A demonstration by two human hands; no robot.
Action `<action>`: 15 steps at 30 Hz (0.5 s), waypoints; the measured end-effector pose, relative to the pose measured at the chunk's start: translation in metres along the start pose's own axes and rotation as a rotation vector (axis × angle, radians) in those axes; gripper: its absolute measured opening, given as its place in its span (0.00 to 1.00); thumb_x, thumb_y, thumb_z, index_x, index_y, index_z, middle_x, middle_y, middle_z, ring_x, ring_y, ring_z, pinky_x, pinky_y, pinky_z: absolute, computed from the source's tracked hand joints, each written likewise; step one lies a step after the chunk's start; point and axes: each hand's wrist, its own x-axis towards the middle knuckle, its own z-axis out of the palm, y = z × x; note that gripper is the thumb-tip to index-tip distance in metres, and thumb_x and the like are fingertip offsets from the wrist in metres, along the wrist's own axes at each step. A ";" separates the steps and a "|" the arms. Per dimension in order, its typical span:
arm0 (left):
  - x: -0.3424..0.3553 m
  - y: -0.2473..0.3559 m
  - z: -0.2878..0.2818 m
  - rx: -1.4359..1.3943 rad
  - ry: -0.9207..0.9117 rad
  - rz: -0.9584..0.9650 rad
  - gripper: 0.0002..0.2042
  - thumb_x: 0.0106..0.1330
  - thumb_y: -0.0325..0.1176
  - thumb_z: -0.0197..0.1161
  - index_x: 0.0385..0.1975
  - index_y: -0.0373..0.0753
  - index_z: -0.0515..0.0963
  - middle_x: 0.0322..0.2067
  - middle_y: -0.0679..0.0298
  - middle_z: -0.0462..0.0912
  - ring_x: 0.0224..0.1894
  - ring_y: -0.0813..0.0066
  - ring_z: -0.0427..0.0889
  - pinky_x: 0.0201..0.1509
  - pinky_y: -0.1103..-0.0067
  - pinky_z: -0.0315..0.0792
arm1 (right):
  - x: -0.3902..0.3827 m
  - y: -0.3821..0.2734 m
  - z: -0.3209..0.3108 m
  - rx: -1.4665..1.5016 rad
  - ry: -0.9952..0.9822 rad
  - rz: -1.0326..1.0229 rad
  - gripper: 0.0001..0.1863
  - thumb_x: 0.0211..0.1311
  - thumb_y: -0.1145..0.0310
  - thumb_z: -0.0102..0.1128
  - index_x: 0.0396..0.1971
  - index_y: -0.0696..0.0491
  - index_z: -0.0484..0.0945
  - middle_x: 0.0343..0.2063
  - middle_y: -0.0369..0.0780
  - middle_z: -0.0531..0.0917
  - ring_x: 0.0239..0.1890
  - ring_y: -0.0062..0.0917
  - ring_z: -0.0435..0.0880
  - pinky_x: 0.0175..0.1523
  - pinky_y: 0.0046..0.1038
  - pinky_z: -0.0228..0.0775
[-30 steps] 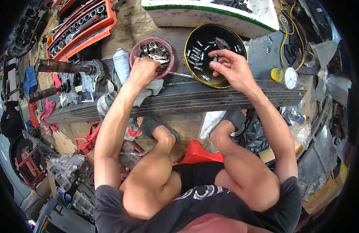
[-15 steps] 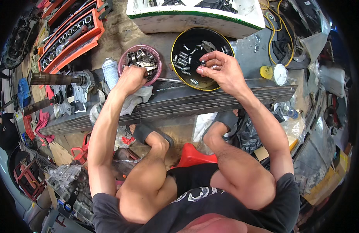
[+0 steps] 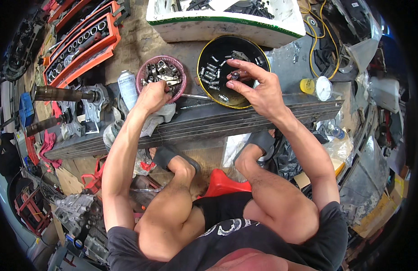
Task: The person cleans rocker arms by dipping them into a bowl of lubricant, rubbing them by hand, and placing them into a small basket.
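Observation:
My right hand [image 3: 259,89] hovers over a black round pan with a yellow rim [image 3: 238,106]. Its thumb and fingers pinch a small metal cylinder [image 3: 235,76], while the index finger stretches out above. Several similar shiny cylinders [image 3: 212,72] lie in the pan, next to a larger grey piece [image 3: 240,56] partly behind my fingers. At the near left side of a pink plastic basket [image 3: 184,74], my left hand [image 3: 154,97] reaches over the rim with curled fingers. Metal rocker arms [image 3: 166,67] fill that basket. Whatever the left fingers grip is hidden.
A white foam box [image 3: 227,29] of dark parts stands behind the pan. Left lie an orange socket tray [image 3: 82,49], a spray can [image 3: 127,88] and a grey rag [image 3: 157,118]. Right are a yellow cup with a white lid [image 3: 323,88] and a yellow cable [image 3: 316,49].
My right index finger has lifted away from the thumb, and the pinched cylinder has turned and moved slightly. The left hand stays at the basket. The whole view has shifted a little.

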 end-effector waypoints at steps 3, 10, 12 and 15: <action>0.001 -0.001 -0.002 -0.022 -0.004 -0.010 0.13 0.57 0.33 0.69 0.38 0.31 0.82 0.35 0.45 0.86 0.42 0.49 0.86 0.47 0.63 0.77 | 0.001 -0.001 0.001 0.071 0.058 0.040 0.23 0.58 0.74 0.74 0.53 0.56 0.79 0.38 0.40 0.88 0.40 0.20 0.87 0.47 0.23 0.79; -0.002 -0.004 -0.005 0.075 -0.144 -0.114 0.13 0.58 0.35 0.68 0.37 0.31 0.82 0.34 0.44 0.85 0.41 0.48 0.86 0.47 0.62 0.77 | 0.001 0.005 0.000 0.203 0.063 0.086 0.16 0.58 0.77 0.73 0.44 0.58 0.78 0.39 0.39 0.88 0.42 0.19 0.87 0.48 0.23 0.80; -0.003 -0.005 -0.005 0.084 -0.122 -0.087 0.12 0.60 0.35 0.67 0.37 0.31 0.82 0.34 0.43 0.85 0.41 0.47 0.85 0.47 0.61 0.77 | 0.001 0.004 0.000 0.239 0.060 0.074 0.15 0.59 0.77 0.72 0.44 0.58 0.79 0.39 0.39 0.88 0.42 0.19 0.86 0.49 0.23 0.80; -0.007 -0.007 -0.005 0.088 -0.083 -0.039 0.11 0.64 0.34 0.63 0.36 0.31 0.81 0.34 0.42 0.84 0.42 0.44 0.84 0.47 0.59 0.76 | 0.000 -0.002 0.000 0.250 0.038 0.039 0.13 0.59 0.78 0.71 0.44 0.59 0.81 0.41 0.39 0.88 0.44 0.19 0.86 0.50 0.22 0.80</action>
